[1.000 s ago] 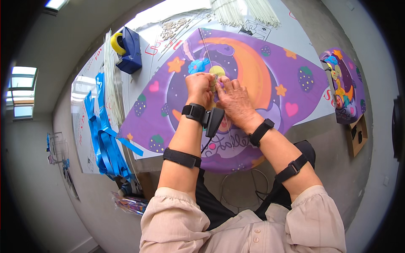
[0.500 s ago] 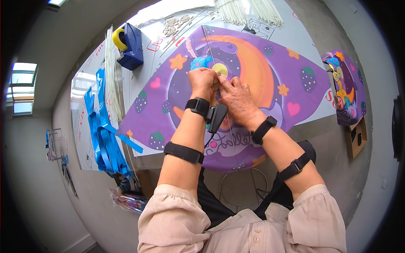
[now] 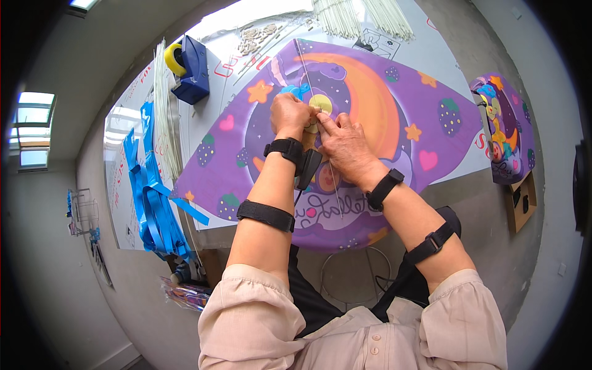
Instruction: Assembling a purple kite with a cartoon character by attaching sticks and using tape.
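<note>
1. Purple sheet (image 3: 401, 154), table centre: dark outlined lettering (image 3: 357, 203) along the near part, rounded and looping, reading mirror-wise from here; pink spot set among the letters.
2. White table covering (image 3: 216, 117): bold red print (image 3: 231, 65) beside the blue dispenser (image 3: 196, 74); more red at left edge and right side.
3. Same covering, far side: black line drawing (image 3: 377, 42), sign-like.
4. Smaller purple piece (image 3: 518, 117), far right: dark script at near end, too small for me.
</note>
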`<action>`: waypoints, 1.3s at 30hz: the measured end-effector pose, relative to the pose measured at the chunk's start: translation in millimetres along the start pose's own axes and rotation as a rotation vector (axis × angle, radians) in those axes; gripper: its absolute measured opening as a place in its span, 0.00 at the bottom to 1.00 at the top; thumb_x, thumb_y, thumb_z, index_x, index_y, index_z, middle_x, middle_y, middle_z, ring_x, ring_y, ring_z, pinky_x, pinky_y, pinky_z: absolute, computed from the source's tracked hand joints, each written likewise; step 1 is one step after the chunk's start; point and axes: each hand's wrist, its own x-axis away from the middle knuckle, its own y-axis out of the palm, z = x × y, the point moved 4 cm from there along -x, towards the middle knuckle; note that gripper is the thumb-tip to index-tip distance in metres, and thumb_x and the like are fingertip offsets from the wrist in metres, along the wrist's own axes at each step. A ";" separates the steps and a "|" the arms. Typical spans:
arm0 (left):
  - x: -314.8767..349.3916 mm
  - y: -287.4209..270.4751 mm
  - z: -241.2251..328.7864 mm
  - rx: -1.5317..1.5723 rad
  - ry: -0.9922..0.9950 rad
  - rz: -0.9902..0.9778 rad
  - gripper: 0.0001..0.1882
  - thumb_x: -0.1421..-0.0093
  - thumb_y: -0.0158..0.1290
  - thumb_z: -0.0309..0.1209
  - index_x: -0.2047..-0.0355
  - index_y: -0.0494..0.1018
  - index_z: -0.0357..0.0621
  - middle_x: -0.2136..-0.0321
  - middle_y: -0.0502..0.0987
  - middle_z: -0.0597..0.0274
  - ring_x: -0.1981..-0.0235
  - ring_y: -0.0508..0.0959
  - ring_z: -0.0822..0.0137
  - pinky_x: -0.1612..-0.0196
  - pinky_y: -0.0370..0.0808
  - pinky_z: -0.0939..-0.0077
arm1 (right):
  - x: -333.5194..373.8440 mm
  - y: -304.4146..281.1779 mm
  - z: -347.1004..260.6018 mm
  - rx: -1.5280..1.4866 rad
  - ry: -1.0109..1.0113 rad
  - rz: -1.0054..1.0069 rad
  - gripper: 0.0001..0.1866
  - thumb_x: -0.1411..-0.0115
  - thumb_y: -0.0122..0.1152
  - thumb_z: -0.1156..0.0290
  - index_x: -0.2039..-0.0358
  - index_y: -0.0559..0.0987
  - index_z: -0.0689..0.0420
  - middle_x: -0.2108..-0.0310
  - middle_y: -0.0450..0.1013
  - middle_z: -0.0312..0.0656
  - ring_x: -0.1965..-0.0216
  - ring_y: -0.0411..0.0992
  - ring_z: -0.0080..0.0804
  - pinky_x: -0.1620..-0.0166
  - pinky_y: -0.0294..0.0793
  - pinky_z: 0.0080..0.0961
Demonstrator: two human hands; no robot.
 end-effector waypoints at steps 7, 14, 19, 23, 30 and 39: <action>0.1 -9.2 15.5 -0.146 -0.028 -0.093 0.17 0.59 0.70 0.39 0.82 0.75 0.41 0.81 0.79 0.58 0.80 0.79 0.66 0.73 0.74 0.68 | 0.5 -1.4 -1.9 -0.047 -0.029 0.123 0.16 0.54 0.60 0.72 0.62 0.80 0.60 0.46 0.64 0.39 0.53 0.63 0.40 0.64 0.69 0.38; 3.8 -15.8 24.0 -0.284 -0.024 -0.127 0.19 0.59 0.69 0.42 0.79 0.76 0.42 0.81 0.80 0.59 0.75 0.81 0.62 0.67 0.75 0.67 | -0.5 -3.4 -2.3 0.065 -0.049 0.106 0.16 0.51 0.57 0.72 0.62 0.80 0.62 0.44 0.64 0.41 0.53 0.63 0.40 0.66 0.69 0.36; -13.3 -10.4 -7.8 -0.170 0.048 -0.168 0.20 0.60 0.70 0.43 0.79 0.74 0.41 0.76 0.80 0.54 0.72 0.81 0.57 0.66 0.75 0.63 | -2.7 -2.3 -4.9 0.039 -0.043 0.097 0.19 0.51 0.56 0.72 0.57 0.77 0.65 0.45 0.64 0.42 0.54 0.64 0.40 0.67 0.69 0.35; -8.2 -2.3 -6.9 -0.131 0.117 -0.168 0.19 0.61 0.70 0.39 0.80 0.73 0.40 0.79 0.78 0.54 0.76 0.78 0.61 0.71 0.73 0.66 | -1.0 -3.3 0.4 0.010 -0.021 0.062 0.24 0.51 0.55 0.73 0.51 0.73 0.67 0.44 0.64 0.42 0.54 0.64 0.40 0.67 0.70 0.35; -6.3 -10.4 -1.9 -0.236 0.231 -0.206 0.19 0.64 0.71 0.35 0.81 0.72 0.40 0.82 0.77 0.56 0.80 0.77 0.65 0.75 0.72 0.70 | -3.6 -11.1 8.1 -0.160 -0.022 -0.064 0.35 0.52 0.66 0.64 0.44 0.67 0.64 0.42 0.64 0.43 0.51 0.65 0.41 0.53 0.72 0.35; -4.3 -10.8 -2.1 -0.209 0.199 -0.178 0.20 0.65 0.71 0.39 0.80 0.73 0.40 0.80 0.78 0.54 0.77 0.79 0.61 0.72 0.73 0.66 | -21.8 -15.5 13.4 -0.299 0.174 -0.039 0.38 0.50 0.66 0.56 0.41 0.63 0.57 0.42 0.56 0.50 0.48 0.65 0.48 0.53 0.74 0.40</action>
